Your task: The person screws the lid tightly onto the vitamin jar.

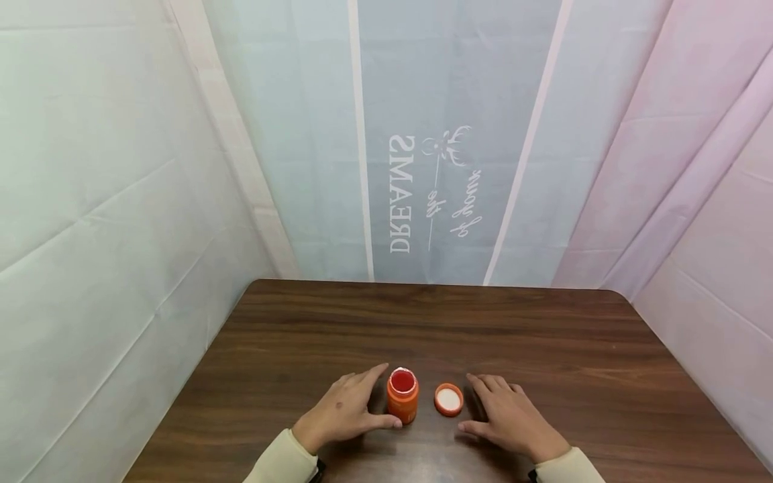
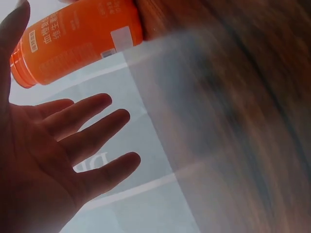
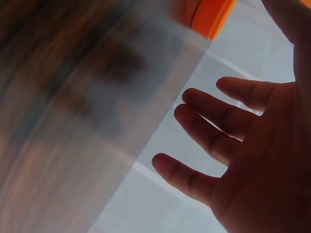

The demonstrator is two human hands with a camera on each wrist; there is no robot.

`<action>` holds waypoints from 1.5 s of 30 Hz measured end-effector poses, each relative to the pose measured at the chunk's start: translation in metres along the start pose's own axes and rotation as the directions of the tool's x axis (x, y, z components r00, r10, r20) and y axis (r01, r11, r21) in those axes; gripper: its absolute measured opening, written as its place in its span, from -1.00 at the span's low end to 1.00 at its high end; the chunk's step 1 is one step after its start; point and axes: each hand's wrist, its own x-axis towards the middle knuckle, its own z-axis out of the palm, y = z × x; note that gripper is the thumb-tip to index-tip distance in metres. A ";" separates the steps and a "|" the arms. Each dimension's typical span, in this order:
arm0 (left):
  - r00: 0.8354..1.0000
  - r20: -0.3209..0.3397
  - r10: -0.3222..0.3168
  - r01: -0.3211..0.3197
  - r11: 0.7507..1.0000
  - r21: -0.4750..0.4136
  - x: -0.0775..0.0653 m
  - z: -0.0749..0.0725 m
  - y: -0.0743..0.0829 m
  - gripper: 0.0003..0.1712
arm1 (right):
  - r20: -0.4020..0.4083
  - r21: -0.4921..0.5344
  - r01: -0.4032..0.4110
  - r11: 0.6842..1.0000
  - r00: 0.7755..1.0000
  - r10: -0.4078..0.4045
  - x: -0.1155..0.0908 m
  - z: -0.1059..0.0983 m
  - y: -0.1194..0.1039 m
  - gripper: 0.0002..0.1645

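Observation:
An orange bottle (image 1: 402, 404) stands upright and uncapped on the table, its red inside showing through the mouth. Beside it, to the right, an orange cap (image 1: 449, 400) lies with its white inner face up. My left hand (image 1: 347, 410) is just left of the bottle, thumb and fingers spread around that side; the left wrist view shows the bottle (image 2: 80, 39) apart from the spread fingers. Just right of the cap is my right hand (image 1: 506, 414), its fingers extended and holding nothing. In the right wrist view the cap (image 3: 211, 17) is partly cut off at the top.
The dark wood table (image 1: 423, 329) has rounded far corners. Behind it hangs a pale blue-grey curtain (image 1: 447, 80) with white stripes and lettering. White fabric walls (image 1: 96, 201) close in the left and right sides.

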 end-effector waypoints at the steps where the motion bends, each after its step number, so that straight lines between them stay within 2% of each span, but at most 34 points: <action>1: 1.000 -0.008 -0.001 0.001 1.000 -0.012 0.001 0.000 0.001 0.09 | -0.008 -0.004 0.005 1.000 1.000 -0.005 0.001 0.001 -0.001 0.07; 8: 0.999 -0.035 -0.024 0.020 0.995 -0.097 0.006 0.003 0.004 0.03 | -0.083 -0.083 0.050 0.995 0.995 -0.057 0.009 0.011 -0.009 0.03; 14: 0.999 -0.049 -0.025 0.017 0.987 -0.158 0.010 0.006 0.008 -0.09 | -0.096 -0.114 0.039 0.993 0.994 -0.050 0.015 0.011 -0.014 -0.01; 24: 0.996 -0.090 -0.009 -0.012 0.973 -0.229 0.012 0.015 0.008 -0.22 | -0.123 -0.137 0.050 0.989 0.990 -0.067 0.020 0.015 -0.019 -0.22; 30: 0.996 -0.087 0.003 -0.025 0.968 -0.248 0.014 0.016 0.007 -0.28 | -0.103 -0.153 0.060 0.986 0.992 -0.076 0.023 0.020 -0.018 -0.29; 37: 0.999 -0.050 0.003 -0.015 0.971 -0.239 0.013 0.013 0.011 -0.31 | -0.064 -0.160 0.063 0.985 0.995 -0.075 0.025 0.020 -0.019 -0.35; 45: 0.999 -0.035 -0.008 0.000 0.974 -0.229 0.012 0.011 0.011 -0.32 | -0.133 -0.158 0.080 0.984 0.986 -0.101 0.025 0.020 -0.022 -0.39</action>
